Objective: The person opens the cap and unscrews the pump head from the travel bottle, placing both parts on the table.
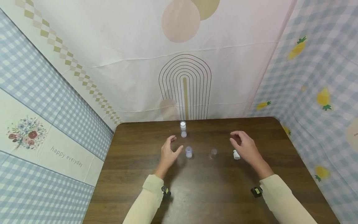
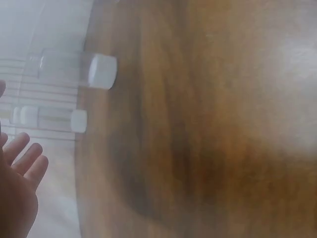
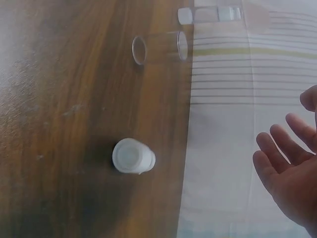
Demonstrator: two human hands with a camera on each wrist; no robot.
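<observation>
Cream cloth of the left sleeve (image 1: 144, 200) comes nearest, softly creased, with a small black device (image 1: 166, 191) at its cuff. Beyond it the left hand (image 1: 168, 153) hovers with thumb and fingers spread wide, holding nothing. Just right of its fingertips, toward the back edge, stands an upright bottle (image 1: 183, 129), slim, clear and cylindrical, white at the top. Nearer, right of the thumb, is a jar (image 1: 189, 152), clear-walled above a thick white base; in the left wrist view its base looks smooth and matt. Next comes a tube (image 1: 213, 153), a plain see-through cylinder whose round rims show best in the right wrist view. Farther right sits a white piece (image 1: 236, 154), short, round and opaque, with a shallow disc at one end. Close beside it the right hand (image 1: 246, 147) hovers, thumb and fingers apart in a loose curve, also holding nothing. Past it runs the right sleeve (image 1: 285, 197).

Under everything is a dark, streaky wood table (image 1: 201, 193) with a dull shine. Blue-checked cloth (image 1: 25, 49) hangs left, a lightly creased white sheet (image 1: 126, 81) behind, and pineapple-printed cloth (image 1: 313, 71) right.
</observation>
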